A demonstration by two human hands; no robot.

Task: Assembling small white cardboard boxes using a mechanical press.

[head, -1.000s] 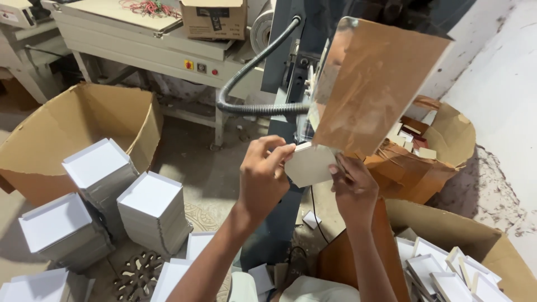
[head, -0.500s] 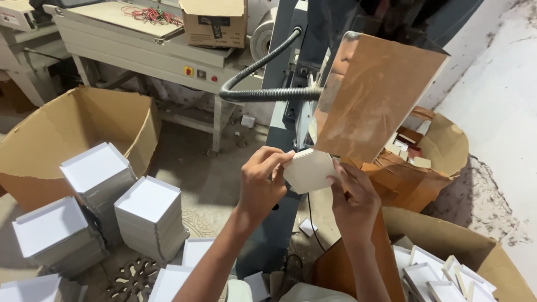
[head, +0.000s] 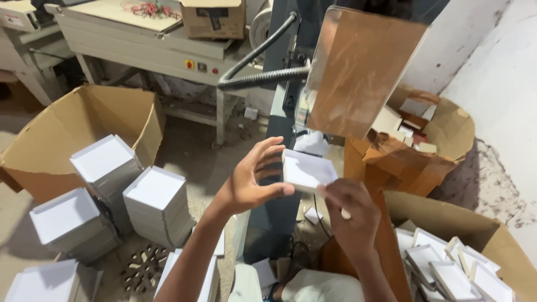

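Head view: a small white card tray (head: 307,169), shallow and rectangular, is held in the air in front of a brown translucent panel (head: 362,70), its open face up and its long axis running left to right. The left hand (head: 250,180) pinches its left end with fingers spread; the right hand (head: 348,215) grips its right corner with fingers curled. Stacks of white trays (head: 156,204) stand on the floor beside an open brown carton (head: 72,134).

— Where's the tray (head: 306,169)?
— Between your left hand (head: 251,182) and right hand (head: 349,215), below the panel (head: 361,70). Stacks (head: 106,193) lie to your left, a box (head: 453,274) of trays to your right.
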